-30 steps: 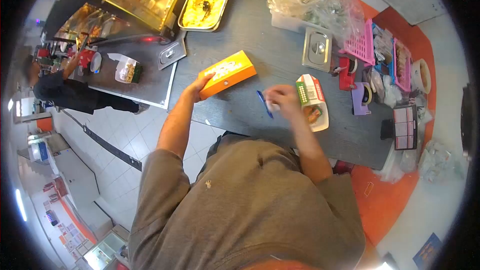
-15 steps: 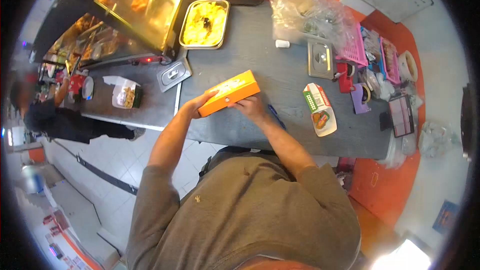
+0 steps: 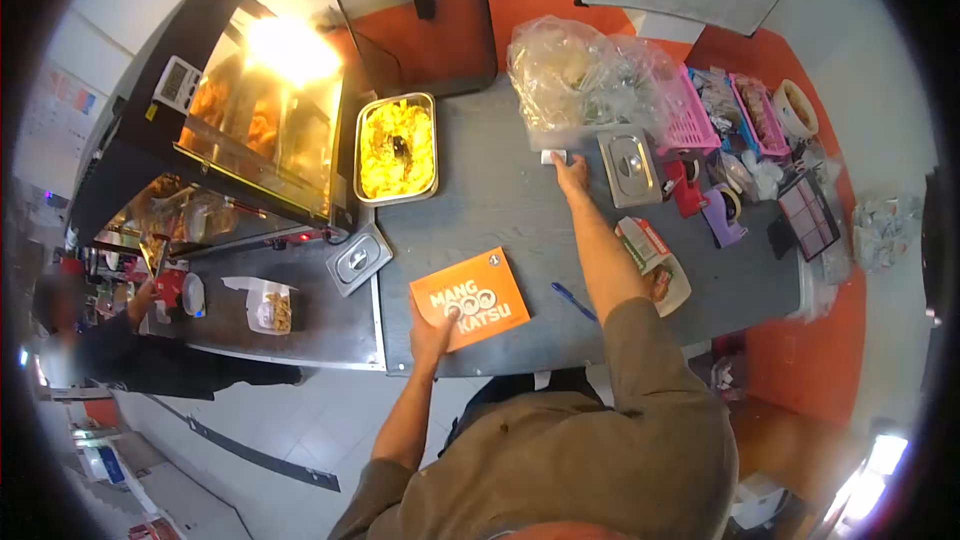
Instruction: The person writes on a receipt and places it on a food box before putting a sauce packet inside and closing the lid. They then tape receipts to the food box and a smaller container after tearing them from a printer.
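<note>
Now the right hand (image 3: 572,180) is off the orange box (image 3: 472,297), at a white item (image 3: 549,156), finger closure unclear; the left hand (image 3: 431,341) alone grips the box.

On the orange box (image 3: 495,285), the words MANG and KATSU are printed in white capital letters, and 3 round marks (image 3: 470,301) are set between them. On the whiteboard (image 3: 690,0), 3 handwritten lines are placed at the left: "Curry" can be read in line 2, while "Maiah" seems to be written in line 1 and "Ori" in line 3. The figures after these words cannot be read with certainty. On the white timer (image 3: 172,95), the display is too small to be read.
</note>
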